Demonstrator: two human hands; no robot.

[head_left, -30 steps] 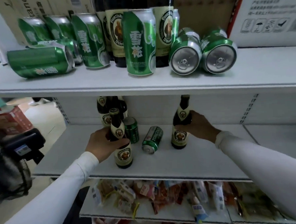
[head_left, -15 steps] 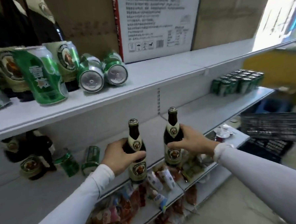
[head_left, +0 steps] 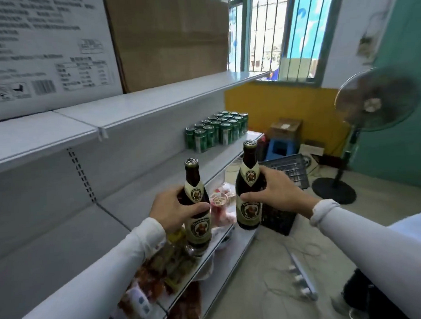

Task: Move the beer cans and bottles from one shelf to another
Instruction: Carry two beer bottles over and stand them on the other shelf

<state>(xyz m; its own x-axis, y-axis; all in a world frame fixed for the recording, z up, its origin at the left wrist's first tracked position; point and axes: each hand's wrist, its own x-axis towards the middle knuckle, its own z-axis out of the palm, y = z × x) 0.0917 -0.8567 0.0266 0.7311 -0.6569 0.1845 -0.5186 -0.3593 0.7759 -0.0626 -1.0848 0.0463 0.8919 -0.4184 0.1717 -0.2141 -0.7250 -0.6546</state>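
Observation:
My left hand (head_left: 174,208) grips a dark beer bottle (head_left: 195,204) with a cream label around its body, upright in the air in front of the middle shelf (head_left: 62,240). My right hand (head_left: 271,192) grips a second, matching dark bottle (head_left: 249,189), upright and a little further right, beyond the shelf's front edge. Farther along the same shelf level stands a tight block of several green beer cans (head_left: 217,131).
The upper shelf (head_left: 128,107) carries a white printed carton (head_left: 43,51) and a brown cardboard box (head_left: 171,37). Snack packets (head_left: 161,266) fill the lower shelf. On the floor at right are a standing fan (head_left: 372,102), a dark crate (head_left: 288,170) and a blue stool (head_left: 281,149).
Both bottles were lifted off the left part of the middle shelf and carried to the right. My view swung right, so the green can block and the window came into sight.

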